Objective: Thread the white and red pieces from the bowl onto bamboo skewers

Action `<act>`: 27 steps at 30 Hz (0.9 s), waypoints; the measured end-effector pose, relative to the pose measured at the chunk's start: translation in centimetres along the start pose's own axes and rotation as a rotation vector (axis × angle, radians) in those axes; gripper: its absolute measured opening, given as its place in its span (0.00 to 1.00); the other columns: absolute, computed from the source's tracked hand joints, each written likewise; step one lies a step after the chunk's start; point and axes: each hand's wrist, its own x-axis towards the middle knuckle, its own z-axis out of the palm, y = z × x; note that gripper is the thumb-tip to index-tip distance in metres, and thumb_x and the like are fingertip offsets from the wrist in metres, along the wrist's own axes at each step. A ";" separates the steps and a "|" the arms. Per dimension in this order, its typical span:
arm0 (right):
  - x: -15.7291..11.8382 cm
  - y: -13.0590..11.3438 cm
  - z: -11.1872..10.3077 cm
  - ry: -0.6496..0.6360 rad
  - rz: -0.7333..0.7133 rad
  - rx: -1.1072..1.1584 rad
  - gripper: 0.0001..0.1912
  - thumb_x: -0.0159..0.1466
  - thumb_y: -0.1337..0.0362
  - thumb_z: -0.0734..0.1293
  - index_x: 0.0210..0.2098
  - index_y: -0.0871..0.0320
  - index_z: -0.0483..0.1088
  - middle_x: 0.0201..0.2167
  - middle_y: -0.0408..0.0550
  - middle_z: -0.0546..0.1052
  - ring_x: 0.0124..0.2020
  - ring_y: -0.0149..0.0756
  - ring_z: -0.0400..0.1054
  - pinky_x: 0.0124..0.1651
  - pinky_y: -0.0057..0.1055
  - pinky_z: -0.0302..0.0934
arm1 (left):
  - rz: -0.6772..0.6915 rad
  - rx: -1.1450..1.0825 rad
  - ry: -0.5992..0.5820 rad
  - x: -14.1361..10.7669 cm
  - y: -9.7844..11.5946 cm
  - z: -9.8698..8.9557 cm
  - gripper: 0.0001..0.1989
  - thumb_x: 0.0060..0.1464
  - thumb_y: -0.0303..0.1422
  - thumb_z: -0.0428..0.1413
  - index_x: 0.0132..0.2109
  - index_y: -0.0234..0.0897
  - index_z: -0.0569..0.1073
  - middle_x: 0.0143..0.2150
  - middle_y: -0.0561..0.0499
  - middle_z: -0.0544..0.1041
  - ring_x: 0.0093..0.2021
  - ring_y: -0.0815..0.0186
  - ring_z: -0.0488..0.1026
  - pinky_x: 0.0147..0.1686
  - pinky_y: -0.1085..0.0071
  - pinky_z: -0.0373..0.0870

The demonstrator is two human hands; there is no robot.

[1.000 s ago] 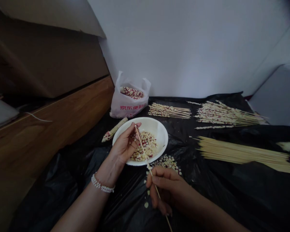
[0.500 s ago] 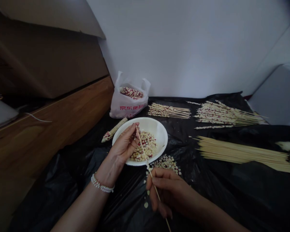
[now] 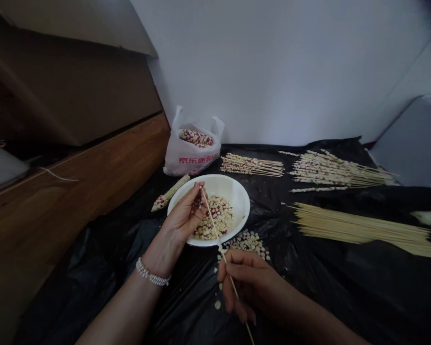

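Observation:
A thin wooden skewer slants from above the white bowl down to the bottom edge. At its upper tip my left hand pinches what looks like a corn kernel, over the bowl's left side. My right hand grips the skewer lower down, its thumb and fingers just under a few pale kernels threaded there. Inside the bowl lie loose white and dark red corn kernels. More kernels are heaped on the black plastic sheet beside my right hand.
Behind the bowl stands a white plastic bag with corn cobs. A partly stripped cob lies left of the bowl. Kernel-threaded skewers lie in a small pile and a larger pile; plain skewers lie at the right.
My left fingertips have shifted very slightly left at the skewer's tip. My right hand keeps its grip in almost the same place.

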 end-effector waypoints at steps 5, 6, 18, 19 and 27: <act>0.0 -0.1 0.0 0.007 0.002 -0.002 0.14 0.65 0.55 0.67 0.35 0.61 0.71 0.19 0.45 0.78 0.10 0.25 0.63 0.10 0.18 0.50 | 0.003 0.005 0.031 0.1 0.0 0.0 0.10 0.63 0.22 0.51 0.38 0.28 0.77 0.27 0.52 0.79 0.23 0.75 0.75 0.24 0.82 0.74; 0.1 -0.1 0.0 0.007 0.003 -0.004 0.14 0.65 0.55 0.67 0.35 0.61 0.71 0.19 0.45 0.78 0.10 0.25 0.63 0.10 0.18 0.50 | 0.007 0.006 0.029 0.1 0.0 0.0 0.10 0.63 0.22 0.51 0.38 0.28 0.77 0.27 0.52 0.79 0.23 0.75 0.75 0.24 0.82 0.74; 0.1 -0.2 0.1 0.030 0.016 -0.057 0.15 0.64 0.53 0.67 0.34 0.60 0.70 0.18 0.43 0.77 0.10 0.25 0.62 0.10 0.18 0.48 | 0.033 0.065 -0.014 -0.4 -0.1 0.1 0.08 0.61 0.20 0.53 0.37 0.28 0.78 0.27 0.51 0.78 0.23 0.75 0.74 0.23 0.82 0.73; 0.1 -0.2 0.2 0.055 0.018 -0.087 0.15 0.64 0.52 0.67 0.33 0.60 0.70 0.18 0.42 0.77 0.10 0.24 0.61 0.10 0.19 0.48 | 0.024 0.066 -0.015 -0.4 -0.1 0.1 0.08 0.61 0.20 0.54 0.37 0.29 0.78 0.27 0.51 0.78 0.23 0.75 0.74 0.23 0.82 0.74; 0.2 -0.4 0.4 0.238 -0.012 -0.312 0.17 0.62 0.50 0.66 0.33 0.59 0.68 0.16 0.37 0.72 0.10 0.23 0.56 0.13 0.20 0.44 | 0.016 0.081 -0.038 0.1 -0.1 -0.5 0.06 0.59 0.22 0.57 0.37 0.30 0.78 0.28 0.51 0.78 0.23 0.75 0.74 0.23 0.82 0.74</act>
